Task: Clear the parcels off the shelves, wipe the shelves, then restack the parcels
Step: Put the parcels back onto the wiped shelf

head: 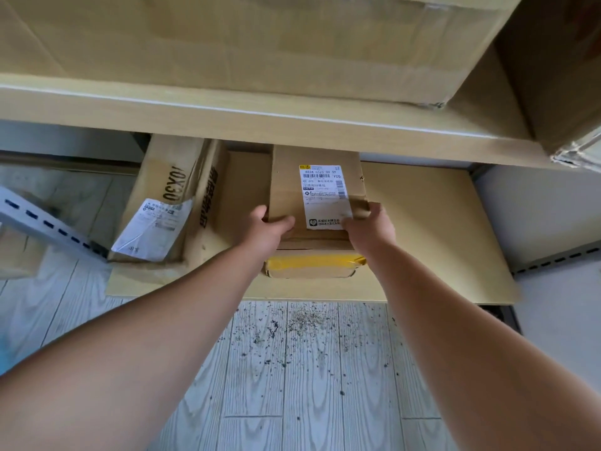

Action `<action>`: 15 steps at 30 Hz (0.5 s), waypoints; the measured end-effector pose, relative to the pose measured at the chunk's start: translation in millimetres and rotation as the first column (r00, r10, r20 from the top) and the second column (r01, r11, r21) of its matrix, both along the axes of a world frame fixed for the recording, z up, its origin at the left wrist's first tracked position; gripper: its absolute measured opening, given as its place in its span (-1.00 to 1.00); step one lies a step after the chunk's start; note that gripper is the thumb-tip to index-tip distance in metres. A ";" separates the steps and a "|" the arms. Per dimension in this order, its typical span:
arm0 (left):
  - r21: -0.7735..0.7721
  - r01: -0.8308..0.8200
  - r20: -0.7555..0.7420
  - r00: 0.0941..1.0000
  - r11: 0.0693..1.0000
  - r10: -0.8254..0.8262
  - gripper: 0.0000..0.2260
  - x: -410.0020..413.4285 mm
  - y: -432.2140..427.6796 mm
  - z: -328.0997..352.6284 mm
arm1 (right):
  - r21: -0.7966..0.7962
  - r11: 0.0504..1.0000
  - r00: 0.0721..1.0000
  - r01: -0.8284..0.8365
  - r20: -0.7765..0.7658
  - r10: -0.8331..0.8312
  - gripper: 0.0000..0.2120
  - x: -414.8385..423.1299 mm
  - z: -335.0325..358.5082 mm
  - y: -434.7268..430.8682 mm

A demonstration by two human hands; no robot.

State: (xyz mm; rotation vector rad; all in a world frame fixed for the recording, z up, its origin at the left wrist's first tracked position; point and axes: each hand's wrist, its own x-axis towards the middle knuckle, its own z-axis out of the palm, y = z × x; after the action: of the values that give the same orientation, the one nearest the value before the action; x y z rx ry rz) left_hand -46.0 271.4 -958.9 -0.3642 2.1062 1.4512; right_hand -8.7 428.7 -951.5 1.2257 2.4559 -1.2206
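Two hands, left hand (pixel 271 227) and right hand (pixel 370 227), grip one labelled parcel (pixel 317 190) atop another parcel (pixel 312 263).

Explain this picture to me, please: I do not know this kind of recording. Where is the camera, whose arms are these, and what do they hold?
There is no machine here. A person wears the camera on the head, so it looks forward and down along the person's own bare arms. The left hand and the right hand grip the near corners of a brown cardboard parcel with a white shipping label. It lies on another cardboard parcel sealed with yellow tape, on the lower pale wooden shelf. To the left stands a larger cardboard box with black print. Below is a grey plank floor with dark crumbs.
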 end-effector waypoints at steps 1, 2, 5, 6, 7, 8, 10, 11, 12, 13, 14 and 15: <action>-0.014 0.009 0.005 1.000 1.000 -0.009 -0.36 -3.0 0.4 -0.7 | 0.004 1.000 1.000 -0.010 0.008 0.010 -0.58 -1.6 -0.1 0.3; -0.030 0.020 0.011 1.000 0.999 -0.020 -0.36 -5.3 1.2 -1.1 | 0.007 1.000 1.000 -0.018 0.019 0.017 -0.58 -2.5 0.0 1.1; -0.056 0.058 0.048 0.997 0.997 -0.055 -0.38 -9.8 1.4 5.5 | 0.028 0.998 0.996 -0.062 0.070 0.060 -0.55 -4.4 5.8 -0.8; -0.068 0.065 0.051 0.997 0.996 -0.062 -0.39 -8.9 1.2 10.1 | 0.051 0.995 0.992 -0.091 0.094 0.086 -0.53 -2.1 8.3 -1.6; -0.078 0.056 0.055 0.997 0.995 -0.052 -0.40 -7.3 -0.1 15.7 | 0.065 0.992 0.988 -0.108 0.117 0.100 -0.50 1.4 13.5 -3.1; -0.092 0.037 0.068 0.997 0.995 -0.031 -0.40 -2.7 -4.9 25.0 | 0.063 0.991 0.984 -0.114 0.147 0.104 -0.46 7.6 22.0 -6.4; -0.110 0.023 0.066 0.998 0.994 -0.015 -0.43 7.3 -17.3 50.8 | 0.037 0.995 0.980 -0.091 0.180 0.083 -0.44 19.7 48.1 -14.6; -0.109 0.027 0.067 0.998 0.994 -0.020 -0.44 13.7 -23.2 62.0 | 0.018 0.997 0.978 -0.079 0.194 0.074 -0.44 25.8 59.7 -19.3; -0.100 0.029 0.061 0.998 0.995 -0.023 -0.45 19.4 -29.0 73.3 | 0.008 0.997 0.976 -0.080 0.202 0.077 -0.46 30.4 71.1 -24.3; -0.087 0.021 0.070 0.997 0.996 -0.015 -0.47 26.5 -39.2 91.9 | -0.003 0.994 0.969 -0.106 0.225 0.105 -0.47 33.9 90.3 -33.4; -0.066 0.010 0.079 0.997 0.998 -0.005 -0.48 34.0 -45.7 105.9 | -0.011 0.991 0.961 -0.133 0.241 0.132 -0.50 38.1 102.9 -43.3; -0.047 -0.007 0.083 0.997 0.999 0.011 -0.51 42.3 -53.2 120.6 | -0.016 0.987 0.952 -0.162 0.262 0.161 -0.52 43.1 116.8 -54.1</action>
State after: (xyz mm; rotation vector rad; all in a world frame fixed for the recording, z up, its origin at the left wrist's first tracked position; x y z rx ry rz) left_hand -3.7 218.2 -838.3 -0.4444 2.0774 1.3698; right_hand 34.5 374.6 -834.7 1.0837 2.3127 -0.9426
